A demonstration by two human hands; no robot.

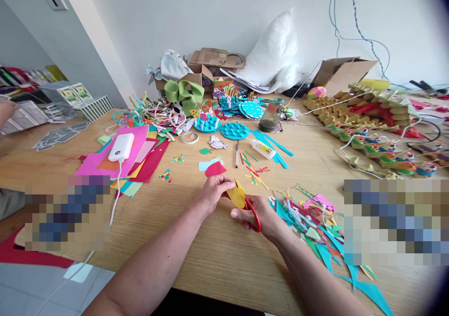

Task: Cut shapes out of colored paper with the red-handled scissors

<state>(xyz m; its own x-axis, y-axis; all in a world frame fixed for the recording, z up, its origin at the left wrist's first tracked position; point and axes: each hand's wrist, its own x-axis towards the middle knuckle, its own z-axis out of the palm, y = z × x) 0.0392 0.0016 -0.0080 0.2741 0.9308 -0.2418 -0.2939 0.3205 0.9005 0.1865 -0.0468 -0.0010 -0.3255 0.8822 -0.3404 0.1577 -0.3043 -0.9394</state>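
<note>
Between the fingertips of my left hand (214, 192) is a small piece of yellow paper (237, 196), raised a little above the table. My right hand (255, 217) is closed around the red-handled scissors (254, 215), whose blades are mostly hidden by the yellow paper. A red paper piece (215, 168) lies just beyond my left hand, overlapping pale blue paper strips (206, 165). Further off are a fish cutout (218, 142), a green cutout (206, 151), a pen (236, 154) and a white glue bottle (264, 148).
Paper scraps (315, 222) spread to the right. A white power bank (121, 147) with a cable sits on coloured paper sheets (94, 154) at left. Behind stand blue dotted plates (235, 131), a glass jar (272, 115) and egg cartons (382, 103). Another person's hand (7, 112) shows far left.
</note>
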